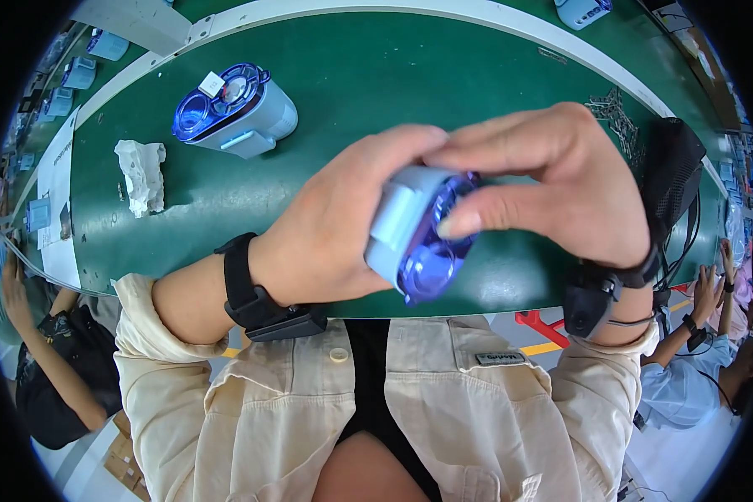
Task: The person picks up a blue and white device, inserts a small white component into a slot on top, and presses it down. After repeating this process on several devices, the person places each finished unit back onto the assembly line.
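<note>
Over the near edge of the green table, my left hand (322, 217) wraps round a light-blue plastic case (393, 226), tilted so its lid faces right. The case has a translucent dark-blue lid (433, 263) with rounded ends. My right hand (560, 180) reaches over it from the right, thumb pressed on the lid and fingers at the upper end. Its fingertips are partly hidden behind the case. At the far left of the table stands a second light-blue case (268, 121), its blue lid showing two round openings and a small white square tag (212, 84) on top.
Crumpled white paper (145, 177) lies on the left, a printed sheet (56, 205) beyond it. Small metal pieces (615, 121) are heaped at the right, near a black mesh pouch (676, 176) with cables. A white rail (376, 12) borders the far side. People sit at both sides.
</note>
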The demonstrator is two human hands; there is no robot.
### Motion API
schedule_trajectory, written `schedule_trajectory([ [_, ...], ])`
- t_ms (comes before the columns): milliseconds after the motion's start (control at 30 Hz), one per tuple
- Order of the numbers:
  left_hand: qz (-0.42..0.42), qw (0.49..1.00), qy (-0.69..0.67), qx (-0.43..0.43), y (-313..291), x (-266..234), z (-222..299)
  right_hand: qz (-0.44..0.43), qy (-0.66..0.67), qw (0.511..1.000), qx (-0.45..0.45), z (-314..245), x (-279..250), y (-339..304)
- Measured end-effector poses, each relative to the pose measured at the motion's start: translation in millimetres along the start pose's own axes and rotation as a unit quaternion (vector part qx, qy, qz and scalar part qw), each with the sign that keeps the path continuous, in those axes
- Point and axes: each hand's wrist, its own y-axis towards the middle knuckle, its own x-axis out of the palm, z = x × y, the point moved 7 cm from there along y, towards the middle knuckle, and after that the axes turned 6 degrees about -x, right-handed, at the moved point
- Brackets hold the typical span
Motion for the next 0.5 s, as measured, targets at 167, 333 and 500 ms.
schedule_trajectory([
  [167, 0.012, 0.997, -0.025, -0.069, 0, -8, -12, 0.054, 0.248, 0.967, -0.022, 25, 13, 12],
  [333, 0.06, 0.993, -0.072, -0.07, 0, -12, -16, 0.033, 0.277, 0.959, -0.054, 21, 25, 13],
  [500, 0.073, 0.993, -0.059, -0.075, -2, -11, -19, 0.075, 0.296, 0.95, -0.071, 29, 36, 16],
])
